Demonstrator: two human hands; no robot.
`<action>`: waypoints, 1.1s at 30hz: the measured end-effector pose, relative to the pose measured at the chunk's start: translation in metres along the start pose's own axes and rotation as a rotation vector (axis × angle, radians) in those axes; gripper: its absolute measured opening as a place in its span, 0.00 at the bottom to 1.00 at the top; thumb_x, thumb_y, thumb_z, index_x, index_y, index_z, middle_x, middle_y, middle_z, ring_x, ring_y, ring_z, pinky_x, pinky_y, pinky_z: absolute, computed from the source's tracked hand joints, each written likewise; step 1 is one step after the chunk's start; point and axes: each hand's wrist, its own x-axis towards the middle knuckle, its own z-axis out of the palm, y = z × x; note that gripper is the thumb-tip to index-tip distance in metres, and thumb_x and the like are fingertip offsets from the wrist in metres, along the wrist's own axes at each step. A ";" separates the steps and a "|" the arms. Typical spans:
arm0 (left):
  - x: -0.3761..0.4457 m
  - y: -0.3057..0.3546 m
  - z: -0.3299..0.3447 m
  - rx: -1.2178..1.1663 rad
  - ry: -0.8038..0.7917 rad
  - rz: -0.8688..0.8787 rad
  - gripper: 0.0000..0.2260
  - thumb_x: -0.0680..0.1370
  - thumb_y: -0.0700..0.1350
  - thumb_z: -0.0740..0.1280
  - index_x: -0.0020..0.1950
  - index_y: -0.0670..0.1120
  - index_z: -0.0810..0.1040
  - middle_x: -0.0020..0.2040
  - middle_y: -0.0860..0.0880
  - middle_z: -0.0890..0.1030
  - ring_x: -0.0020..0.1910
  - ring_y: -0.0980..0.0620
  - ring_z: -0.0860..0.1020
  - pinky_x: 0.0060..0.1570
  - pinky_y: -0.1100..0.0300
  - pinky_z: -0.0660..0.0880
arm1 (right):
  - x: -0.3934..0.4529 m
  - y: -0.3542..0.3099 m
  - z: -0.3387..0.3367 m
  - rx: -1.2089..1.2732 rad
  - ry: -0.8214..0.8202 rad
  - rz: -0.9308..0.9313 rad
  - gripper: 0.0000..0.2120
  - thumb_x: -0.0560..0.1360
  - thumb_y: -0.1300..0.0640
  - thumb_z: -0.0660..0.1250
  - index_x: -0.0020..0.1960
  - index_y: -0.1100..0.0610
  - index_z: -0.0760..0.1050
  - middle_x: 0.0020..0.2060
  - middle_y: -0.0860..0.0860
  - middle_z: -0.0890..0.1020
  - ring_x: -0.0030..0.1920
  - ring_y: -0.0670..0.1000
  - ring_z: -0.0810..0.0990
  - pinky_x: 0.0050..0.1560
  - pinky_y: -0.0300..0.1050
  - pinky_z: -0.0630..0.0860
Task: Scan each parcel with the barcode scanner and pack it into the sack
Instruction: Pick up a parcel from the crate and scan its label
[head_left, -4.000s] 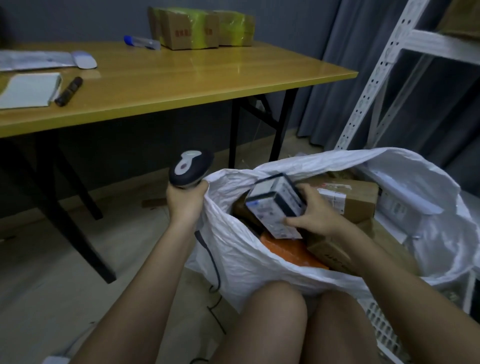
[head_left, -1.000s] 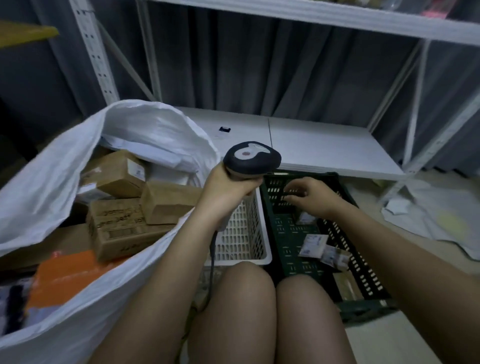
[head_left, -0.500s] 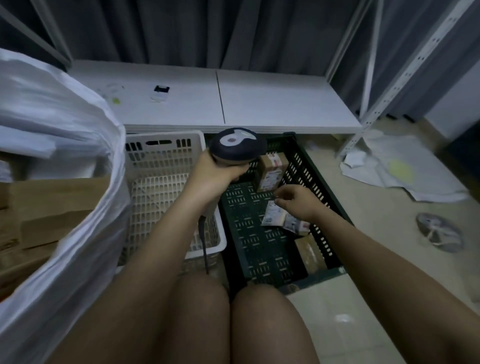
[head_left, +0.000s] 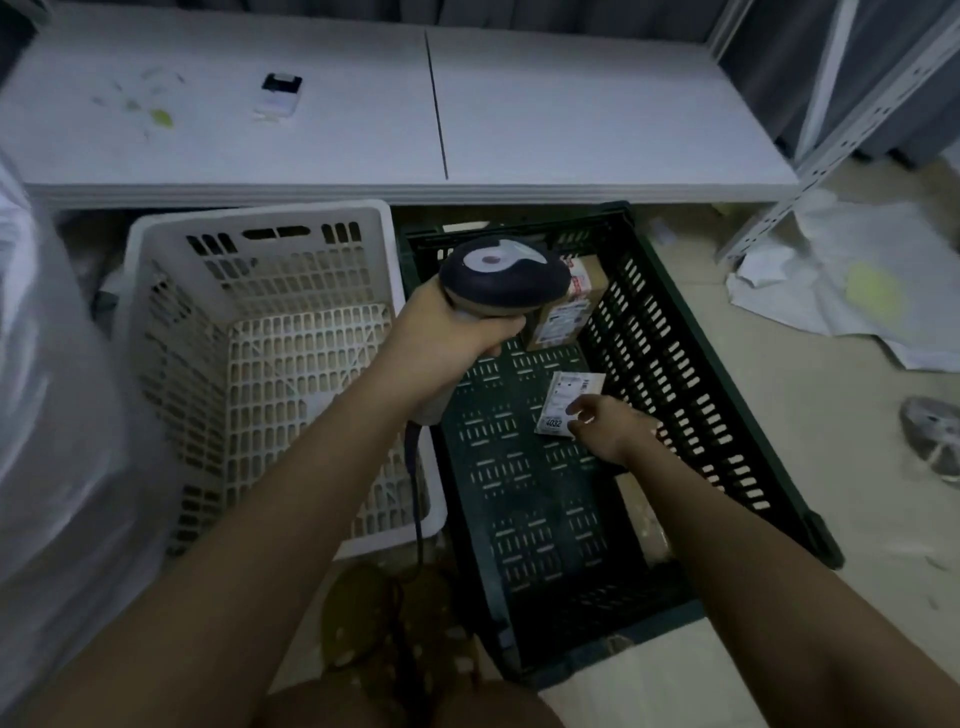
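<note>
Two parcels show in the dark green crate, and the step in hand looks like picking the next one up for scanning.

At the far left, the white sack (head_left: 47, 415) fills the frame edge, blurred; its mouth is out of view. Next to it stands a white slotted basket (head_left: 260, 364), nothing visible inside. The left hand (head_left: 447, 332) is raised over the seam between basket and dark green crate (head_left: 675, 374), fingers wrapped tight round the handle of the barcode scanner (head_left: 504, 280), whose head points forward and down over the crate, cable hanging below the wrist. Behind the scanner head, a brown cardboard box (head_left: 566, 317) with a label leans in the crate's far corner.

Further right, a flat white labelled packet (head_left: 563, 400) lies on the crate floor. The right hand (head_left: 608, 426) reaches down from the lower right, forearm stretched, fingertips pinching the packet's near edge.

Next, I judge, the packet must be lifted label-up under the scanner, then carried left to the sack.
</note>
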 end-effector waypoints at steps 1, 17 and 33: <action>0.007 -0.004 0.001 -0.010 -0.009 -0.009 0.21 0.72 0.44 0.75 0.63 0.46 0.77 0.39 0.49 0.84 0.38 0.53 0.82 0.48 0.52 0.79 | 0.010 0.005 0.007 0.005 -0.007 0.018 0.15 0.80 0.55 0.62 0.65 0.56 0.74 0.61 0.56 0.77 0.57 0.56 0.77 0.54 0.45 0.73; 0.069 -0.060 0.019 0.008 -0.092 -0.088 0.12 0.74 0.43 0.73 0.57 0.51 0.78 0.32 0.57 0.82 0.33 0.59 0.81 0.35 0.68 0.77 | 0.125 0.044 0.061 -0.078 -0.030 0.168 0.31 0.80 0.49 0.63 0.78 0.51 0.55 0.77 0.61 0.49 0.76 0.64 0.48 0.73 0.54 0.54; 0.068 -0.067 0.020 0.010 -0.067 -0.139 0.13 0.74 0.45 0.73 0.58 0.48 0.79 0.42 0.47 0.85 0.36 0.56 0.82 0.38 0.63 0.78 | 0.135 0.043 0.071 -0.063 -0.018 0.233 0.27 0.79 0.52 0.63 0.76 0.54 0.59 0.75 0.64 0.50 0.74 0.66 0.52 0.72 0.58 0.57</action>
